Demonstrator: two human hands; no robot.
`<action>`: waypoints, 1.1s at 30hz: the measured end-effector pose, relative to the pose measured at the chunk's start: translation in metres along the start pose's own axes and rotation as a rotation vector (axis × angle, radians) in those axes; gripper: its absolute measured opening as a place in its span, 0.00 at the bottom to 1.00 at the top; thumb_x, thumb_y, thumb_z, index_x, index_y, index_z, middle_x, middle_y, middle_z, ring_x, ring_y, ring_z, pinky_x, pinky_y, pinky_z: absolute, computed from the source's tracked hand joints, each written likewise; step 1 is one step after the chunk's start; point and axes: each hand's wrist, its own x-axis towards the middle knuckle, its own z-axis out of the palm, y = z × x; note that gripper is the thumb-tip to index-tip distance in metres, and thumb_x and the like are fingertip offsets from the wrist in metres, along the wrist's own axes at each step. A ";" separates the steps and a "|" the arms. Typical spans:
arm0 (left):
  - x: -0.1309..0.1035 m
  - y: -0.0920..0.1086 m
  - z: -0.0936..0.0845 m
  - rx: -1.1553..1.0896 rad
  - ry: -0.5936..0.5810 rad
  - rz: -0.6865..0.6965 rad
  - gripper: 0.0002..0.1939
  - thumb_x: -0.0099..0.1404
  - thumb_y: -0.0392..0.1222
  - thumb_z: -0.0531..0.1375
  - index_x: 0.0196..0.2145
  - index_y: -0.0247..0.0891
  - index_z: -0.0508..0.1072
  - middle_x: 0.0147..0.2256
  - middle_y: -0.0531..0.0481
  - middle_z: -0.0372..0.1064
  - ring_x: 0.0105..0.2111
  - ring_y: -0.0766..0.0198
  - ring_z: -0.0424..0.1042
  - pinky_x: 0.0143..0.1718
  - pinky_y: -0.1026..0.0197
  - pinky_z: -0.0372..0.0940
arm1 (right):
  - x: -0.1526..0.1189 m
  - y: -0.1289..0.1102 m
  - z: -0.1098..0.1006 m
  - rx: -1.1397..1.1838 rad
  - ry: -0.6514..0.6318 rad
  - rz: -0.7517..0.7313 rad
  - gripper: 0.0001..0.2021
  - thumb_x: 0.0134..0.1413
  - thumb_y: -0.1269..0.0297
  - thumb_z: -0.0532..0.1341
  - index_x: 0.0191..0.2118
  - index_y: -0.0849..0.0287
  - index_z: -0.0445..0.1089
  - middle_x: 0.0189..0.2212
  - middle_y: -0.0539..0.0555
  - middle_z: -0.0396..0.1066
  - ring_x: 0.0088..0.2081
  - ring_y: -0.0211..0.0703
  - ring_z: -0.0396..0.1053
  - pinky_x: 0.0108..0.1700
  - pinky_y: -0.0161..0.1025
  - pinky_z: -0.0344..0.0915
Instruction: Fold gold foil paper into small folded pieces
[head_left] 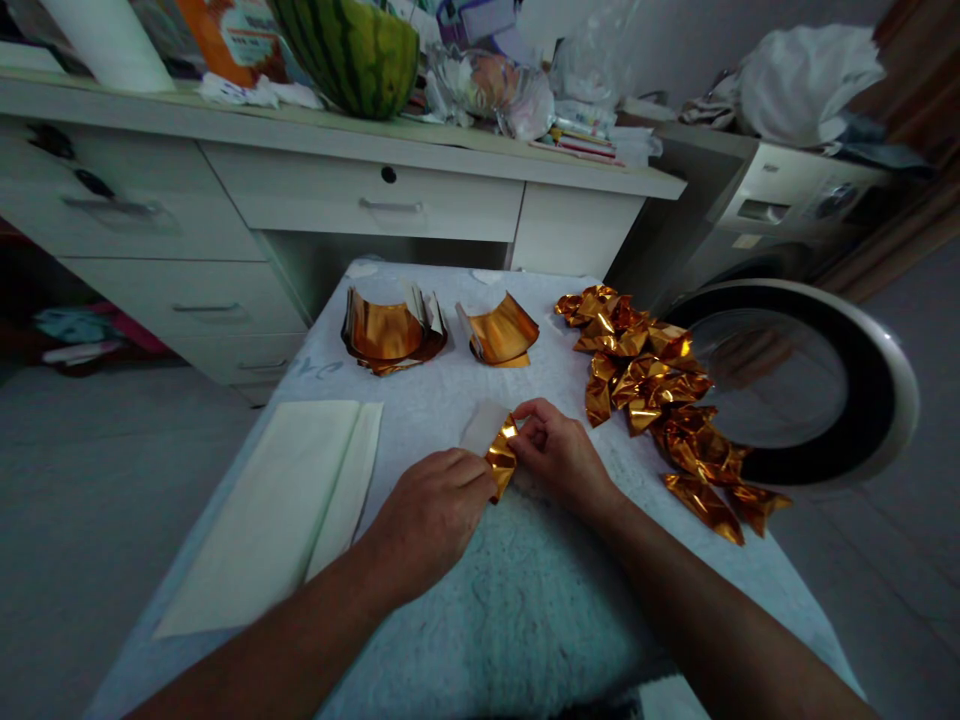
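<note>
Between my two hands is a small piece of gold foil paper, partly folded, with a pale sheet edge showing behind it. My left hand grips its lower left end, fingers curled round it. The fingertips of my right hand pinch its upper right side. Beyond my hands stand two stacks of curved gold foil sheets, a thicker left stack and a thinner right stack. To the right lies a heap of folded gold foil pieces.
A cloth-covered table holds everything, with folded pale paper at its left. Behind is a white drawer desk bearing a cut watermelon and clutter. On the right, a washing machine has its round door swung out beside the heap.
</note>
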 end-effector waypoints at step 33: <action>-0.004 -0.001 -0.003 -0.008 -0.059 -0.149 0.06 0.65 0.32 0.58 0.31 0.38 0.73 0.31 0.50 0.72 0.34 0.59 0.72 0.39 0.55 0.67 | -0.012 -0.026 -0.024 -0.249 -0.362 -0.337 0.08 0.50 0.72 0.64 0.37 0.58 0.68 0.39 0.55 0.67 0.43 0.47 0.62 0.47 0.42 0.59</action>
